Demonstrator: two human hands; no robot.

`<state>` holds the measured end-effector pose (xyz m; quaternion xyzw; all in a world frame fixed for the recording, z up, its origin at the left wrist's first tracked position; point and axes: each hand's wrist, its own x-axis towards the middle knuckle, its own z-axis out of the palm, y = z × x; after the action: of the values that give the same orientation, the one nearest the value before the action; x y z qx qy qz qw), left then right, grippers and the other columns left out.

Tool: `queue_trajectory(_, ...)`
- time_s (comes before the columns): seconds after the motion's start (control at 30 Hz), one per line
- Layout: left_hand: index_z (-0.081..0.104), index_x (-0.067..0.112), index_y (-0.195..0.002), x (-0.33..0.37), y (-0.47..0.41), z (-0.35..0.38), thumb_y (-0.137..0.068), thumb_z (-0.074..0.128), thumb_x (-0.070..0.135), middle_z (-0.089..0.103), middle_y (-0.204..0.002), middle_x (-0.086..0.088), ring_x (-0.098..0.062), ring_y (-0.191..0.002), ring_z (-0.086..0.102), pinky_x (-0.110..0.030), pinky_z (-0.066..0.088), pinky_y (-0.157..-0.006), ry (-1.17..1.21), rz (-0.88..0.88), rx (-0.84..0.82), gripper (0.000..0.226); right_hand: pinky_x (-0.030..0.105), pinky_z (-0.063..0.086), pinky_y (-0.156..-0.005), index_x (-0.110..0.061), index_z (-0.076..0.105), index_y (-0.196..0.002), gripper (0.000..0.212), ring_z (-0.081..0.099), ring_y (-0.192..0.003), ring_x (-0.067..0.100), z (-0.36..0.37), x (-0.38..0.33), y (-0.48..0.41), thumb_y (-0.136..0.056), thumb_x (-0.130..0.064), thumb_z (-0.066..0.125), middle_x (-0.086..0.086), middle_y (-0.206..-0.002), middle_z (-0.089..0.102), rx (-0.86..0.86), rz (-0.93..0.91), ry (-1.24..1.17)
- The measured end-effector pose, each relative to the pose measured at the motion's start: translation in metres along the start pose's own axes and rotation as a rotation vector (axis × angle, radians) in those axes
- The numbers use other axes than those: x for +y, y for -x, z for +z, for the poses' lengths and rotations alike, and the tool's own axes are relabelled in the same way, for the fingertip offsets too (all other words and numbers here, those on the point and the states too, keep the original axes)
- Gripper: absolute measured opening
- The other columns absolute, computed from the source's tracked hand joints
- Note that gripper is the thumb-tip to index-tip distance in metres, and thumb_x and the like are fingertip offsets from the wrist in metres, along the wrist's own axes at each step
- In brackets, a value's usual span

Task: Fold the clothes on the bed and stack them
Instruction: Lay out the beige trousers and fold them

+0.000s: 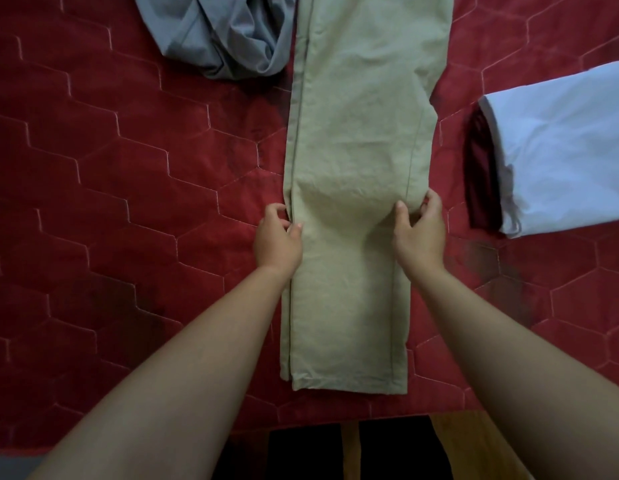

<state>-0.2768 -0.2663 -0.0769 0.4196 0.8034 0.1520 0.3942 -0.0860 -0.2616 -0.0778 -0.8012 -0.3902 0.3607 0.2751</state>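
Forearms: two bare arms are reaching in from the near edge, one along each side of the trouser legs.
Trousers: a khaki pair is lying lengthwise down the middle of the bed, one leg laid on the other. The hems are sitting at the near edge and the upper part is running out of view at the far side. The cloth is bulging up a little between the two hands.
Left hand: it is pinching the left side seam partway up the legs, with thumb and curled fingers closing on the edge.
Right hand: it is gripping the right edge at the same level, thumb lying on top and fingers curling round the edge.
Grey garment: it is lying crumpled at the far left, meeting the trousers' left edge.
White folded garment: it is sitting at the right, well apart from the trousers.
Dark red garment: it is peeking out from beneath the white one on its left side.
Bedspread: red quilting with hexagon stitching is lying under everything.
Floor: wood is showing past the near edge.
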Motion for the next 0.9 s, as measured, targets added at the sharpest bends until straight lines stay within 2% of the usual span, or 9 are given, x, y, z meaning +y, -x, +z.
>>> queue_trajectory(0.07,0.049,0.018,-0.102,-0.001,0.007,-0.002,-0.087,0.06,0.016,0.057,-0.09,0.0,-0.019,-0.084,0.057,-0.032,0.045,-0.075,0.039,0.023,-0.008,0.018,0.0,0.038,-0.079,-0.011,0.042,-0.13,0.044,0.052,-0.103,0.005,-0.005,0.001,0.006,-0.091,-0.025,0.057,-0.015,-0.106,0.056,0.021,0.033,-0.032)
queue_trajectory(0.13,0.049,0.019,-0.096,-0.003,0.016,-0.005,-0.087,0.06,0.016,0.058,-0.089,0.0,-0.018,-0.082,0.057,-0.028,0.042,-0.069,0.004,0.078,-0.041,0.014,0.015,0.046,-0.083,-0.013,0.042,-0.128,0.043,0.059,-0.104,0.011,-0.013,0.003,0.013,-0.09,-0.026,0.058,-0.003,-0.112,0.063,0.051,0.038,-0.039)
queue_trajectory(0.23,0.051,0.017,-0.094,-0.01,0.033,-0.003,-0.089,0.058,0.018,0.059,-0.095,-0.003,-0.019,-0.084,0.056,-0.024,0.037,-0.07,-0.087,0.079,-0.126,0.01,0.017,0.043,-0.069,-0.016,0.044,-0.125,0.04,0.064,-0.092,0.016,-0.024,0.013,0.028,-0.089,-0.025,0.059,0.001,-0.106,0.067,0.087,0.024,0.039)
queue_trajectory(0.37,0.051,0.015,-0.091,-0.014,0.037,0.0,-0.087,0.058,0.021,0.052,-0.107,-0.01,-0.024,-0.093,0.053,-0.029,0.04,-0.08,-0.273,0.058,-0.19,0.01,0.032,0.042,-0.087,-0.01,0.04,-0.133,0.053,0.055,-0.112,0.028,-0.03,0.029,0.033,-0.089,-0.031,0.059,0.012,-0.126,0.058,0.002,0.055,0.244)
queue_trajectory(0.43,0.053,0.015,-0.091,-0.006,0.023,-0.002,-0.082,0.061,0.02,0.052,-0.107,-0.009,-0.025,-0.097,0.052,-0.03,0.041,-0.085,-0.258,0.087,-0.122,0.013,0.028,0.037,-0.095,-0.007,0.038,-0.136,0.059,0.048,-0.12,0.025,-0.031,0.025,0.018,-0.088,-0.031,0.061,0.012,-0.133,0.05,0.017,0.023,0.197)
queue_trajectory(0.53,0.055,0.014,-0.107,0.015,-0.007,-0.001,-0.082,0.062,0.025,0.055,-0.109,-0.006,-0.021,-0.096,0.055,-0.026,0.042,-0.082,-0.128,0.103,-0.047,0.028,0.024,0.034,-0.097,-0.005,0.035,-0.138,0.061,0.046,-0.122,0.023,-0.027,0.011,-0.013,-0.088,-0.029,0.061,0.013,-0.135,0.046,0.033,-0.015,0.124)
queue_trajectory(0.67,0.053,0.011,-0.118,0.038,-0.034,0.007,-0.086,0.06,0.025,0.06,-0.113,-0.004,-0.02,-0.101,0.058,-0.027,0.043,-0.085,-0.074,0.106,-0.136,0.035,0.016,0.034,-0.089,-0.011,0.037,-0.138,0.059,0.053,-0.118,0.021,-0.02,-0.002,-0.034,-0.086,-0.022,0.061,0.008,-0.13,0.055,-0.018,-0.011,0.076)
queue_trajectory(0.8,0.054,0.01,-0.105,0.035,-0.022,0.013,-0.091,0.053,0.018,0.064,-0.103,-0.007,-0.025,-0.095,0.059,-0.025,0.038,-0.072,-0.158,0.114,-0.154,0.016,0.03,0.043,-0.084,-0.016,0.04,-0.132,0.057,0.06,-0.104,0.029,-0.027,-0.006,-0.024,-0.08,-0.018,0.065,0.009,-0.113,0.065,0.044,0.013,0.183)
queue_trajectory(0.9,0.05,0.012,-0.112,0.029,-0.009,0.012,-0.09,0.052,0.016,0.06,-0.112,-0.01,-0.03,-0.101,0.057,-0.034,0.045,-0.08,-0.253,0.112,-0.126,0.023,0.034,0.043,-0.086,-0.013,0.039,-0.131,0.058,0.057,-0.108,0.032,-0.033,-0.005,-0.014,-0.08,-0.023,0.066,0.012,-0.119,0.059,0.013,0.019,0.269)
